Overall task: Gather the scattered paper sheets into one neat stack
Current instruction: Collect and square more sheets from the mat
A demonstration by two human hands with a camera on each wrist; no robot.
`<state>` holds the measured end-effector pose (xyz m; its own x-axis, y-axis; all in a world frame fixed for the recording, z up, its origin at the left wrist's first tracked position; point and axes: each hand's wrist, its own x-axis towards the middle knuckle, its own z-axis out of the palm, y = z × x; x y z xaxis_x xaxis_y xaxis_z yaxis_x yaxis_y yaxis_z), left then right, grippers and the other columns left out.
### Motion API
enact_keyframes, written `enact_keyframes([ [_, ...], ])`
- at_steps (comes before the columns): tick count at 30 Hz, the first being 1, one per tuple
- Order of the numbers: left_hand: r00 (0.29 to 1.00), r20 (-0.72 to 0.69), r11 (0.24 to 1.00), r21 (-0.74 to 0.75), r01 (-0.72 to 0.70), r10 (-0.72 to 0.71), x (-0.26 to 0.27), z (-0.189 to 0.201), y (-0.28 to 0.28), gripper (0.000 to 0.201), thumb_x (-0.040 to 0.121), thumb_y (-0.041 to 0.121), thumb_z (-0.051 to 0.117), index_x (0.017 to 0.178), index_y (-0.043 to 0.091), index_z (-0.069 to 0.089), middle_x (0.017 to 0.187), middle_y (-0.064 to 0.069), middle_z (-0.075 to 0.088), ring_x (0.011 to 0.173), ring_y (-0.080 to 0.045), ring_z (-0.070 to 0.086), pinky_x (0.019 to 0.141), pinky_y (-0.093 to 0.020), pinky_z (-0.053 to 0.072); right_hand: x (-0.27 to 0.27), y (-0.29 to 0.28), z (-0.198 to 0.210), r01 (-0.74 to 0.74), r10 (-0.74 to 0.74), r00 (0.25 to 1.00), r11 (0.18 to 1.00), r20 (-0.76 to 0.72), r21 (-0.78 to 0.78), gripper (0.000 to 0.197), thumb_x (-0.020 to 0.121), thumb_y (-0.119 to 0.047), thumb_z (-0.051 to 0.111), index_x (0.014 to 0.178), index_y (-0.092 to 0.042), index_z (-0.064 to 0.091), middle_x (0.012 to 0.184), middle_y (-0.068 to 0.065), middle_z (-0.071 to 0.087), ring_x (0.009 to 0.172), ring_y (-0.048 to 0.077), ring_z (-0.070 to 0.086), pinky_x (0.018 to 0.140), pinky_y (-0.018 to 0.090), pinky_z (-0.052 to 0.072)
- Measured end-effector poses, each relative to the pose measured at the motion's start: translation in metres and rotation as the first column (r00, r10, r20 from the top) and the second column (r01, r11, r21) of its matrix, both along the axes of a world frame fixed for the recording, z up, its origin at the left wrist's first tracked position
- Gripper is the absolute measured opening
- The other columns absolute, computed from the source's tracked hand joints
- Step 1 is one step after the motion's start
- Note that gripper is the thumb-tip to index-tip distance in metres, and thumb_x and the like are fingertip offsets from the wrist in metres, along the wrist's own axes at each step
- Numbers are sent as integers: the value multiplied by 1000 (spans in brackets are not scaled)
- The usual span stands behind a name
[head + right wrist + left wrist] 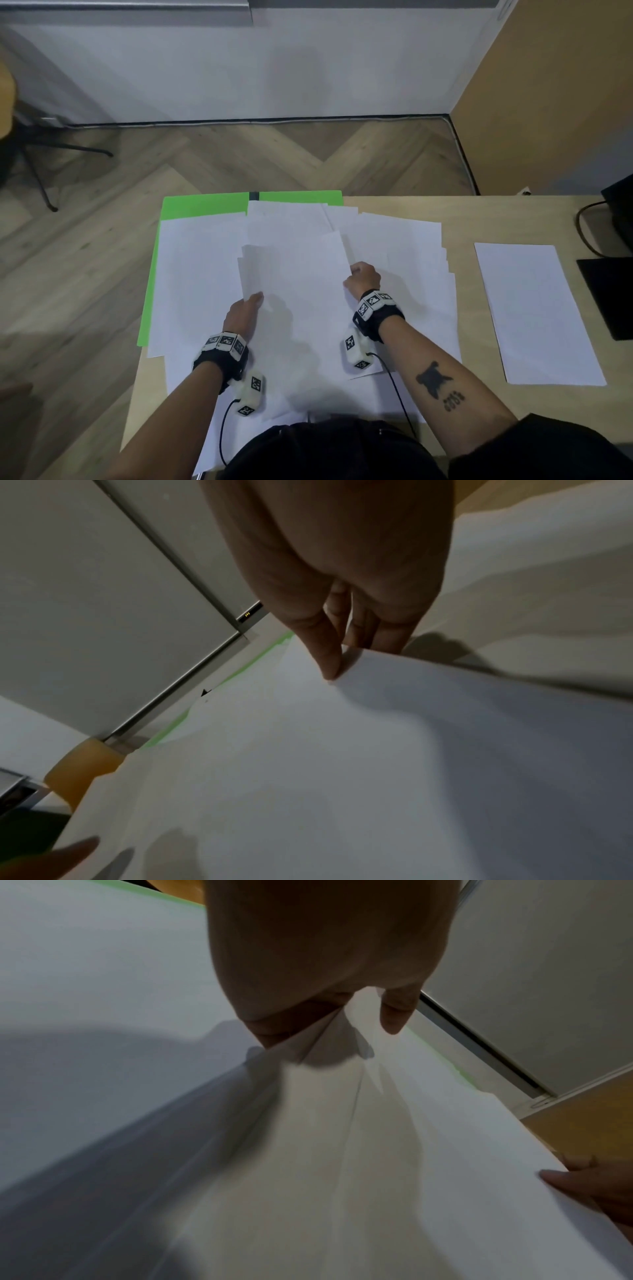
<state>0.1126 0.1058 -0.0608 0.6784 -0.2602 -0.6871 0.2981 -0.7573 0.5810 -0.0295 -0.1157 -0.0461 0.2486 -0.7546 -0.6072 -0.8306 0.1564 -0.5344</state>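
Observation:
Several white paper sheets lie overlapping on the wooden table. A small bundle of sheets (294, 291) is held between both hands above the spread. My left hand (248, 306) pinches its left edge, thumb on top; the left wrist view shows my left hand (329, 1020) with fingers under the bundle (342, 1150). My right hand (363, 277) grips the right edge; in the right wrist view my right hand (346, 656) has its thumb on top and fingers under the bundle (377, 750). More sheets (404, 246) lie beneath and to the right. One single sheet (534, 311) lies apart at the right.
A green folder (205, 205) lies under the sheets at the table's far left. A black device with a cable (613, 294) sits at the right edge. The table (496, 216) ends just past the folder; wooden floor lies beyond. A cabinet (548, 85) stands at the back right.

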Motion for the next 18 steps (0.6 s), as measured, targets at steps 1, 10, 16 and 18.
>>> enact_keyframes([
  [1, 1000, -6, 1000, -10, -9, 9, -1, 1, 0, 32, 88, 45, 54, 89, 14, 52, 84, -4, 57, 89, -29, 54, 85, -38, 42, 4, 5, -1, 7, -7, 1000, 1000, 8, 6, 26, 85, 1, 61, 106, -12, 67, 109, 9, 67, 104, 31, 63, 84, 32, 51],
  [10, 999, 13, 998, 23, 51, -51, -3, -9, 9, 37, 70, 43, 67, 101, 22, 70, 94, 0, 73, 87, -25, 68, 88, -41, 55, 9, 34, -12, -21, 21, 1000, 1000, 13, 1, 24, 78, 0, 68, 86, -22, 64, 102, 6, 71, 95, 28, 68, 80, 32, 56],
  [16, 996, 21, 994, -66, 90, -89, -2, -7, 7, 28, 77, 34, 69, 101, 20, 68, 94, -2, 73, 89, -28, 68, 91, -45, 54, -5, 30, -8, -127, 129, 991, 991, 42, -52, 24, 72, -3, 75, 80, -21, 61, 90, 1, 69, 91, 25, 68, 79, 33, 57],
  [18, 995, 31, 982, -162, 100, -96, 0, -1, 5, 24, 79, 30, 68, 100, 19, 70, 92, -1, 75, 89, -27, 70, 89, -49, 56, -14, 27, -2, -108, 114, 988, 992, 105, -65, 29, 69, -10, 80, 88, -20, 62, 95, 1, 66, 97, 24, 66, 78, 29, 54],
])
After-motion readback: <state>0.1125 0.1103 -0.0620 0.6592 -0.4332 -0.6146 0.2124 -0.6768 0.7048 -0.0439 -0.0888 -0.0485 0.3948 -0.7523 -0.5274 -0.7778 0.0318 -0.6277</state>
